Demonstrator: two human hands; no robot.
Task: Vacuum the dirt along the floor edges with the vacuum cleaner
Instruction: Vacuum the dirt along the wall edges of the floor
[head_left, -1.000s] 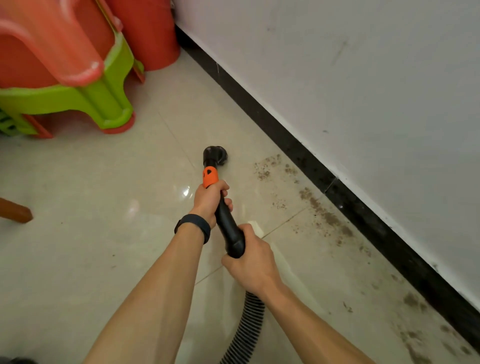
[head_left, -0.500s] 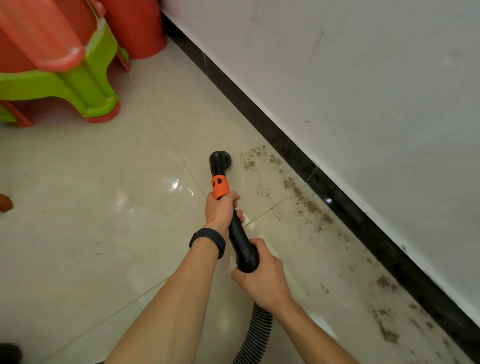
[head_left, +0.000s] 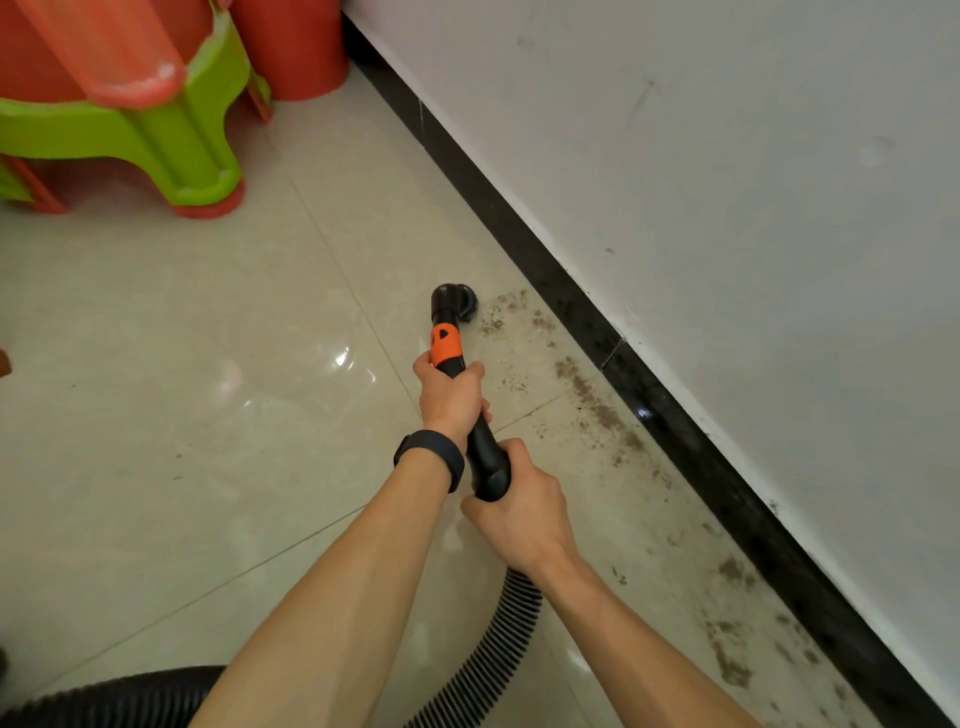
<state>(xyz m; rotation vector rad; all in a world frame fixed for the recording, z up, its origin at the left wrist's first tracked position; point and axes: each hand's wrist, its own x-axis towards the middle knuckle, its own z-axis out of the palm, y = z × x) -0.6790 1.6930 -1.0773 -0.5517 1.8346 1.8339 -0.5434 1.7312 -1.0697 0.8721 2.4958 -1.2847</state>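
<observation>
Edging nearer the wall than a moment ago, the black nozzle (head_left: 454, 301) of a vacuum cleaner now sits on the floor just beside the first specks of dirt (head_left: 597, 410).

A person works the floor edge with both arms stretched forward. Closest to the viewer, a ribbed black hose (head_left: 498, 639) curves across the pale tiles (head_left: 208, 415) and runs up beneath the right forearm. The right hand (head_left: 524, 514) has its fingers curled round the rear end of the black wand (head_left: 485, 457). Just ahead, the left hand (head_left: 449, 397) (a dark band (head_left: 431, 454) on its wrist) is wrapped round the wand, directly behind an orange collar (head_left: 445, 343).

Beyond the collar the nozzle points at the brown dirt, which trails in patches along a black skirting board (head_left: 571, 306), from beside the nozzle back to the near right corner. A scuffed white wall (head_left: 727, 182) rises above the skirting.

Farther off, at upper left, stacked green and red plastic stools (head_left: 171, 130) stand on the tiles, with a red bucket (head_left: 296, 47) behind them against the wall.
</observation>
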